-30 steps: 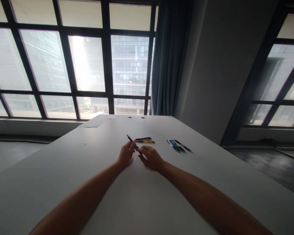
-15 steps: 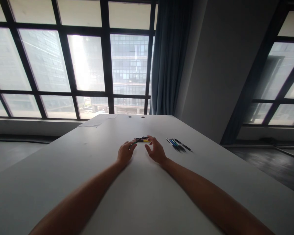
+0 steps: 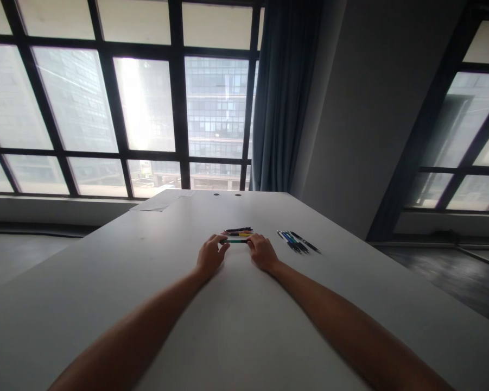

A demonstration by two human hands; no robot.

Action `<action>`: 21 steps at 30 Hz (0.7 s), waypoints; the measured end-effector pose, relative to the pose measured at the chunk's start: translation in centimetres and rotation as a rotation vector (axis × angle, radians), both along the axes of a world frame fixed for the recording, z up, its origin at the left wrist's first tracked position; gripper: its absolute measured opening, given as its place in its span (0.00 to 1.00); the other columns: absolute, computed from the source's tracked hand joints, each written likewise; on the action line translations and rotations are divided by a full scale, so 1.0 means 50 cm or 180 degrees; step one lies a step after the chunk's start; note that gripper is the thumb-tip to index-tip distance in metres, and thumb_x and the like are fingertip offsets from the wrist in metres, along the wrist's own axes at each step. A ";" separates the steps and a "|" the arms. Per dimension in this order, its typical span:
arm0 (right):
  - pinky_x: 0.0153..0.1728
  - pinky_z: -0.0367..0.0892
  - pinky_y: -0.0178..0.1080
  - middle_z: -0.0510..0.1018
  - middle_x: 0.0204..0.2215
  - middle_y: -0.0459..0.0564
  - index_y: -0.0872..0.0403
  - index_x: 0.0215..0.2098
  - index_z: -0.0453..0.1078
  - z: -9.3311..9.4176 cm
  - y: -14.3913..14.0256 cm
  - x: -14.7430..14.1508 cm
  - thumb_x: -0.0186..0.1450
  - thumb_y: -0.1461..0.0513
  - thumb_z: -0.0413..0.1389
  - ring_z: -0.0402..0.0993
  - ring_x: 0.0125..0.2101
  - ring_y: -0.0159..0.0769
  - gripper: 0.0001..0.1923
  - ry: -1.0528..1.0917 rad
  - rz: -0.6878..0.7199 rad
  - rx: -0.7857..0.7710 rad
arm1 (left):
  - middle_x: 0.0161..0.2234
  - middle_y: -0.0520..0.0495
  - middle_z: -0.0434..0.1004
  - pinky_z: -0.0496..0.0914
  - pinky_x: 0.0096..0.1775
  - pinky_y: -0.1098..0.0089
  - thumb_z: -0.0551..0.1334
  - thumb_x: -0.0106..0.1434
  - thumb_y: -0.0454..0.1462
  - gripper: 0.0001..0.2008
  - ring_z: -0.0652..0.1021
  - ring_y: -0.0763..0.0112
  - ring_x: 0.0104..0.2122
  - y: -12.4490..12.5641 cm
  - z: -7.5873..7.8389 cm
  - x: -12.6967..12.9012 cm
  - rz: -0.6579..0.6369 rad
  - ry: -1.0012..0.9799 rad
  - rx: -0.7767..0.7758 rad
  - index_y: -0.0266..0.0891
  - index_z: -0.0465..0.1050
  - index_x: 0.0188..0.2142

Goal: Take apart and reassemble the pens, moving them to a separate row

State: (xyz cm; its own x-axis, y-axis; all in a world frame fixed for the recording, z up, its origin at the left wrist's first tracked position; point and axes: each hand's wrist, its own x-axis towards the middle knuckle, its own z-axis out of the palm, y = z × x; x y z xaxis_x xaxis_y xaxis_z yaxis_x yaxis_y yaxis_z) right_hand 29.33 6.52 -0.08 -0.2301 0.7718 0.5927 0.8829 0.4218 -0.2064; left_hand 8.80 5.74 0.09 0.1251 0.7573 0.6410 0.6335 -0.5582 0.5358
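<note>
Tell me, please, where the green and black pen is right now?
In the head view, the green and black pen lies crosswise on the white table between the left hand and right hand, just before the small pen row.

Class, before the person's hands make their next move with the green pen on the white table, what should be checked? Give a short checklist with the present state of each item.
1. Green pen lies flat on the table, crosswise: ok.
2. Left hand touches the pen's left end: ok.
3. Right hand touches its right end: ok.
4. Pen sits just in front of the small pen row, roughly parallel: ok.
5. Pen touches that row or lies apart: cannot tell.
6. Second pen group lies apart, right of the right hand: ok.
</note>
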 end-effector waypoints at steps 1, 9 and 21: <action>0.41 0.60 0.40 0.75 0.40 0.53 0.55 0.39 0.69 -0.002 0.004 0.003 0.69 0.65 0.47 0.68 0.40 0.39 0.09 0.0019 -0.0071 -0.0067 | 0.38 0.46 0.78 0.70 0.35 0.69 0.60 0.61 0.35 0.10 0.74 0.73 0.26 0.004 -0.002 0.000 -0.0030 -0.0130 0.0029 0.40 0.75 0.42; 0.40 0.58 0.39 0.75 0.40 0.52 0.55 0.36 0.69 -0.008 0.008 0.004 0.69 0.65 0.47 0.68 0.41 0.38 0.09 -0.0096 -0.0050 -0.0158 | 0.32 0.46 0.80 0.71 0.38 0.67 0.59 0.62 0.39 0.12 0.78 0.68 0.32 0.022 -0.006 -0.004 0.0014 -0.1015 -0.0014 0.38 0.72 0.44; 0.43 0.59 0.41 0.77 0.38 0.54 0.56 0.39 0.70 0.009 -0.015 -0.008 0.68 0.64 0.51 0.71 0.39 0.39 0.06 -0.0172 0.0359 0.0177 | 0.36 0.46 0.79 0.71 0.37 0.66 0.59 0.62 0.41 0.17 0.75 0.70 0.29 0.028 -0.007 -0.018 0.0130 -0.0861 0.0082 0.39 0.69 0.50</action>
State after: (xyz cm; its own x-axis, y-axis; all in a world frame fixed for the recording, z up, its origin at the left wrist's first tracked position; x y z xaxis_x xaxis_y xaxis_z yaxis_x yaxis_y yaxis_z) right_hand 28.95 5.74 0.35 -0.3464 0.7056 0.6182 0.8383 0.5285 -0.1336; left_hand 7.91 7.13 -0.26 -0.0837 0.7411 0.6661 0.4915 -0.5508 0.6746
